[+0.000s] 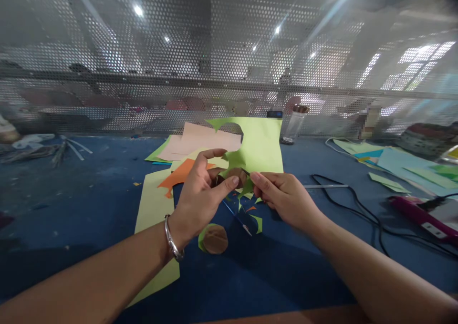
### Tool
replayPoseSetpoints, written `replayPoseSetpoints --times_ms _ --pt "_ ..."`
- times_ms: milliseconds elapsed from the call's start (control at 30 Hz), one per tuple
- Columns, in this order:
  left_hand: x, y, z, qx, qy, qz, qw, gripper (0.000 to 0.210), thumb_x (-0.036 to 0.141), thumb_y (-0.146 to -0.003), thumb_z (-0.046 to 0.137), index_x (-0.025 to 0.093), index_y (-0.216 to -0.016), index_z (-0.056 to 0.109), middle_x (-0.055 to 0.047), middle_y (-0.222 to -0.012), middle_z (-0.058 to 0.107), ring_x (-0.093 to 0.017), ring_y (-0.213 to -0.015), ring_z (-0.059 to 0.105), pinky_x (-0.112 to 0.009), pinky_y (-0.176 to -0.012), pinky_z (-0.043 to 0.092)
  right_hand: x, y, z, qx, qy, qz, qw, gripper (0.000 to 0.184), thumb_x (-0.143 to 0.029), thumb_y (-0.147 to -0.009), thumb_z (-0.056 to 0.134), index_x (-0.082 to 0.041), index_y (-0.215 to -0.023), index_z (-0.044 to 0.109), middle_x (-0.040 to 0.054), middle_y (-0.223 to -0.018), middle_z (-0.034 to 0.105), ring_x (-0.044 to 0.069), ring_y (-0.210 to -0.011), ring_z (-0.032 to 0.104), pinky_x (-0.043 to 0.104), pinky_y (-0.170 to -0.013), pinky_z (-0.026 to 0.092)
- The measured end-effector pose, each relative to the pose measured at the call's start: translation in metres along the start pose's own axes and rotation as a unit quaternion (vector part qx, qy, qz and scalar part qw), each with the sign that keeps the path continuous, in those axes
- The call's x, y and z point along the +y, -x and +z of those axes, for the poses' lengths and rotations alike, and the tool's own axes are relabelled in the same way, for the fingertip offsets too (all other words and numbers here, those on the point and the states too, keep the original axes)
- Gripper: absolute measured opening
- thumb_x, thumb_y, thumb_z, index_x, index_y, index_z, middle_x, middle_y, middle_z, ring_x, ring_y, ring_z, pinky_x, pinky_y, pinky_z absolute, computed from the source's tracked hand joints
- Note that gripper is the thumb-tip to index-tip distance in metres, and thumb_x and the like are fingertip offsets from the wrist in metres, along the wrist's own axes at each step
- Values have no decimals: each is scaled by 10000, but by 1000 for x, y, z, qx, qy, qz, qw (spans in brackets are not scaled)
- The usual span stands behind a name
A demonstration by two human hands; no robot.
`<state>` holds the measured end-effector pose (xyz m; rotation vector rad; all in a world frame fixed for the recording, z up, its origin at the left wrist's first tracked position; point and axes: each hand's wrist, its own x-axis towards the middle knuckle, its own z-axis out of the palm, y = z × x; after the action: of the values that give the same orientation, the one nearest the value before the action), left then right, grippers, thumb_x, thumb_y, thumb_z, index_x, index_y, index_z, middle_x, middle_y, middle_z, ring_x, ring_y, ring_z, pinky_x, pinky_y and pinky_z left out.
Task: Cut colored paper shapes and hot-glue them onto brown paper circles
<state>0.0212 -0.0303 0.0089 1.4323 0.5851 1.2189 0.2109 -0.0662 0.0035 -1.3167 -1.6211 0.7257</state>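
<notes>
My left hand point(202, 190) is closed on a brown round piece point(234, 175), its thumb pressing on the front. Behind that piece rises a light green paper sheet point(263, 142) with a rounded cut-out in its upper left edge. My right hand point(274, 190) is pinched at the right edge of the brown piece. A thin dark tip shows at its fingers, but the rest is hidden in the hand. Below, another brown disc point(216, 239) lies over a green paper piece point(201, 240). A slim blue pen-like stick point(236, 215) rests between the hands, near green and orange scraps.
Pale yellow-green paper point(153, 214), orange paper point(182, 173) and pink sheets point(200, 140) lie left and behind. At right are a black cable point(352, 207), a magenta power strip point(415, 214) and blue paper point(404, 164). A clear jar point(294, 128) stands before the perforated metal panel point(250, 71).
</notes>
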Motion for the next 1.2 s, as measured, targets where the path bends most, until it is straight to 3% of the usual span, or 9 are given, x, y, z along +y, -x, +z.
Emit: replayPoseSetpoints --times_ms 333,667,933,1200 --pt "0 -2 -3 -6 -20 6 1000 554 226 -847 761 257 -1313 463 18 -776 687 -168 -779 696 -337 -829 561 0 1 -3 -4 36 -17 999 565 -654 -966 475 -193 -655 571 -53 -526 384 85 -452 308 251 -455 233" --pt "1 -7 -7 -31 -5 -31 999 428 203 -826 770 237 -1113 454 32 -771 707 -160 -785 722 -312 -821 552 -5 -2 -7 -9 99 -48 994 539 -584 -995 457 -190 -641 557 -28 -560 458 112 -539 405 254 -529 313" --pt "0 -9 -10 -62 -42 -46 996 270 282 -818 783 198 -977 581 -40 -887 750 -185 -861 726 -338 -869 542 -3 -2 -8 -13 103 -44 994 538 -593 -988 455 -194 -639 548 -35 -551 432 113 -533 391 255 -520 302" --pt "5 -8 -11 -53 -37 -44 997 502 212 -817 785 246 -1206 469 5 -807 746 -173 -815 737 -282 -761 549 -2 -2 -9 -20 109 -38 993 557 -613 -984 453 -191 -636 554 -31 -556 437 114 -537 391 260 -520 300"
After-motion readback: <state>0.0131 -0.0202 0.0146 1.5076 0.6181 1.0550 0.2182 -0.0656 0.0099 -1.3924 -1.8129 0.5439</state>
